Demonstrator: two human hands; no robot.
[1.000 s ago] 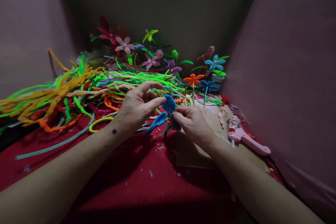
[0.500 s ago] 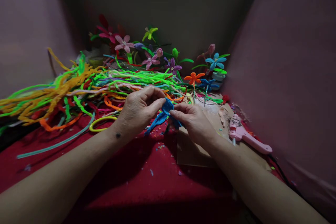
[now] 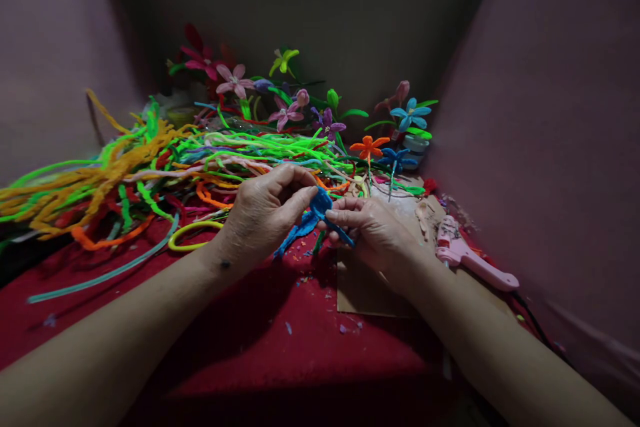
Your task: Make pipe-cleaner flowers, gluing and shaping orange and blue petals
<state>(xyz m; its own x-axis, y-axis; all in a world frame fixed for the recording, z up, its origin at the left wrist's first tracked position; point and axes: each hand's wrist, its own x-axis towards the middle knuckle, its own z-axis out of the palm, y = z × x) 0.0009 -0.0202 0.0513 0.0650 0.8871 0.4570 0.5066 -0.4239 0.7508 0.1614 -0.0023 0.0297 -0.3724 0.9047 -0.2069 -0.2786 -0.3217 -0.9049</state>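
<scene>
Both hands meet over a red cloth (image 3: 260, 340) and pinch a blue pipe-cleaner piece (image 3: 313, 217) bent into petal loops. My left hand (image 3: 265, 213) grips its top between thumb and forefinger, fingers curled. My right hand (image 3: 370, 230) pinches the piece from the right, over a brown cardboard sheet (image 3: 365, 290). One blue loop hangs down to the left below the hands.
A big heap of loose pipe cleaners (image 3: 150, 167), green, yellow and orange, lies at the left and back. Finished pipe-cleaner flowers (image 3: 285, 113) stand along the back. A pink glue gun (image 3: 470, 257) lies at the right on the cardboard. Small scraps dot the cloth.
My left fingers have closed from spread to a pinch on the blue piece. The blue loop has been squeezed narrower, and my right hand has shifted slightly right.
</scene>
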